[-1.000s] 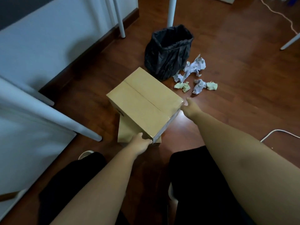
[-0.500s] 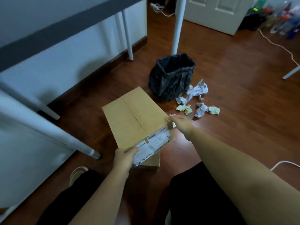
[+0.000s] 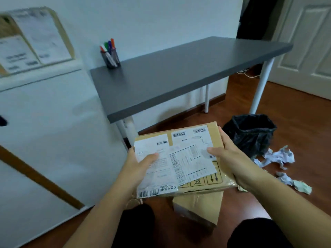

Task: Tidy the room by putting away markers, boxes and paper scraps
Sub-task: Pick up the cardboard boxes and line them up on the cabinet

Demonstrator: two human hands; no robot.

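Below the grey desk (image 3: 179, 68), both hands grip a labelled cardboard box (image 3: 179, 158) off the floor, the left hand (image 3: 141, 163) and right hand (image 3: 225, 154) clamped on opposite ends. Markers (image 3: 109, 51) already stand in a cup on the desk. A second box (image 3: 198, 208) beneath and paper scraps (image 3: 279, 158) beside the bin (image 3: 250, 133) are left, I judge.
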